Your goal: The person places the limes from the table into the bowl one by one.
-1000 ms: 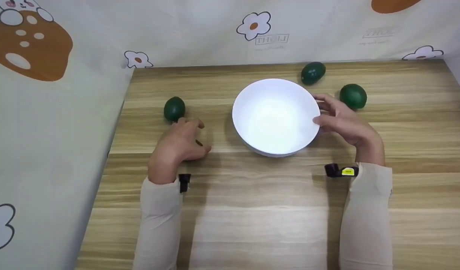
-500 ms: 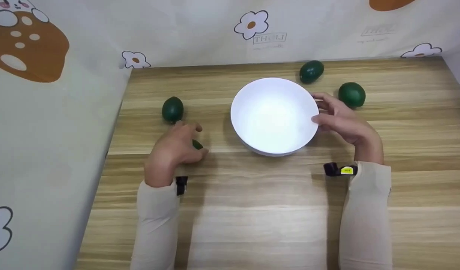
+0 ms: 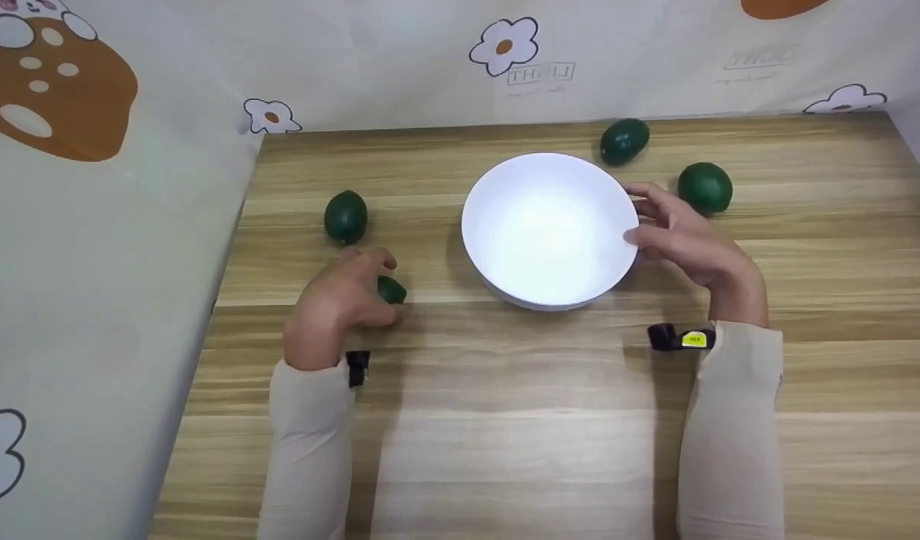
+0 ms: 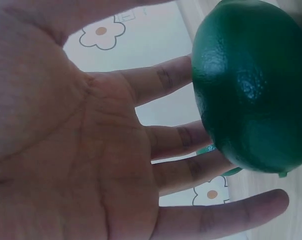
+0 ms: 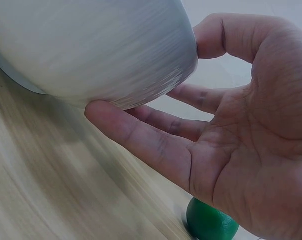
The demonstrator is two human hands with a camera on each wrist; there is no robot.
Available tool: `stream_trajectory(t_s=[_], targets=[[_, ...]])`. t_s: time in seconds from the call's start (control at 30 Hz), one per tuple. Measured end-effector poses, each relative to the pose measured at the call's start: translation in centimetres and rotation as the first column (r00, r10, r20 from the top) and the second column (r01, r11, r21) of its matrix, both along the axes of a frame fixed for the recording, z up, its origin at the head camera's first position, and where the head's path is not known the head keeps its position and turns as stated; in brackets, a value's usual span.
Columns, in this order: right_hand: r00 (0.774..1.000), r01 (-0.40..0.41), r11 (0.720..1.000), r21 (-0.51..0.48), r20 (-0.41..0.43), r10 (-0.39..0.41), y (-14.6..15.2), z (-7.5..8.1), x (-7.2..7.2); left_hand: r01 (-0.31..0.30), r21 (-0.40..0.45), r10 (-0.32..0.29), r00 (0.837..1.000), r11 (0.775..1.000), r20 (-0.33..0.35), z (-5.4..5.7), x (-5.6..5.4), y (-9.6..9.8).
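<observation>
My left hand (image 3: pixel 332 296) reaches around a dark green lime (image 3: pixel 391 290) left of the bowl, its thumb and fingers spread on either side. Up close in the left wrist view, the glossy lime (image 4: pixel 250 90) covers some fingertips, while the fingers extend fairly straight and the palm stands apart from it. With the thumb at the rim and fingers against the outer wall, my right hand (image 3: pixel 689 240) holds a white bowl (image 3: pixel 550 232) by its right side. The right wrist view shows the bowl (image 5: pixel 106 55) tilted, its wall between thumb and fingers.
Another lime (image 3: pixel 346 217) lies just beyond my left hand. Two more limes sit right of the bowl, one near the back wall (image 3: pixel 625 142) and one beside my right hand (image 3: pixel 705 187). Patterned sheeting (image 3: pixel 400 67) lines the wood-grain table's back and left sides.
My left hand has shifted left and slightly toward me, uncovering more of the lime at its fingers. My right hand and the bowl stay almost in place.
</observation>
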State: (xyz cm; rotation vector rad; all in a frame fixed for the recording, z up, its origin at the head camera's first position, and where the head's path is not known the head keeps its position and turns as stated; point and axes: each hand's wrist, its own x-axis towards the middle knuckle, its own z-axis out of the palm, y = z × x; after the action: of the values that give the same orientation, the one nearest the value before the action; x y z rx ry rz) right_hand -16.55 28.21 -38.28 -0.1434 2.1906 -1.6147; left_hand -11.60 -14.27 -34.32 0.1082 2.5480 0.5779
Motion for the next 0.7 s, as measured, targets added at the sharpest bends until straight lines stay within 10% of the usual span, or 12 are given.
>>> stream_trajectory(t_s=[0.7], targets=[[1.0, -0.011, 1.0, -0.013, -0.008, 0.011, 0.04, -0.25, 0.05, 0.023, -0.051, -0.021, 0.999, 0.998, 0.036, -0.4, -0.62, 0.09]])
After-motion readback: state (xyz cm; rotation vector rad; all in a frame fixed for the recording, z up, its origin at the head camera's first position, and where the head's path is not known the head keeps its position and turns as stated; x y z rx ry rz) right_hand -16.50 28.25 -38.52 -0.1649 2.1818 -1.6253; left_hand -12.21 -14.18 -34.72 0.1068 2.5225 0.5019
